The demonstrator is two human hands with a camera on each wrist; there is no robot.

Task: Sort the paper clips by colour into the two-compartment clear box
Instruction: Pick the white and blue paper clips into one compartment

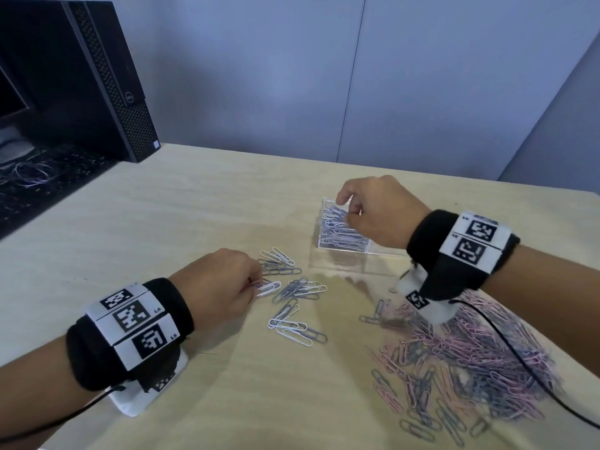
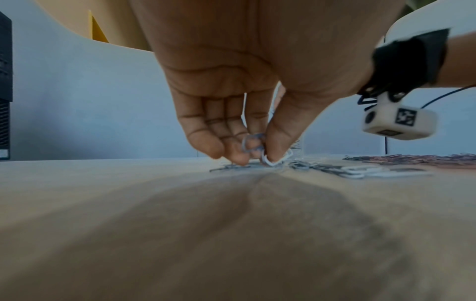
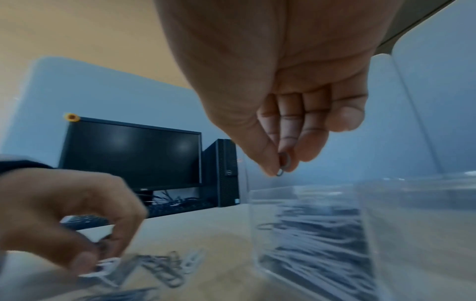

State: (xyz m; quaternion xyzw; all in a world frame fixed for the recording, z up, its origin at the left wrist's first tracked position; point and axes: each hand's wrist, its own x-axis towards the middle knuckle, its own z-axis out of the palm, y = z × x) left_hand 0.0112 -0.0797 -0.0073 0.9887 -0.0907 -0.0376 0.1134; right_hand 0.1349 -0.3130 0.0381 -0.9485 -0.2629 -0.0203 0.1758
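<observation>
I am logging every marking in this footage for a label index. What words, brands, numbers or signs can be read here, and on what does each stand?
"L4" and "L5": small print beside the coded squares on the left wristband.
Round logo on the computer tower: a brand badge, too blurred to read.
Small print beside the squares on the right wristband: too small to read.
Coded squares on both wristbands and the wrist camera: patterns, not text.
Monitor badge: unreadable.

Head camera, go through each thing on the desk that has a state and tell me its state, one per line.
Clear box: open-topped, left compartment holds white and grey clips.
Right hand: over that compartment, pinching a grey clip.
Left hand: at the table, pinching white and grey clips.
Loose white and grey clips: scattered, unsorted.
Pink and grey pile: heaped, unsorted.
Monitor: screen dark.
</observation>
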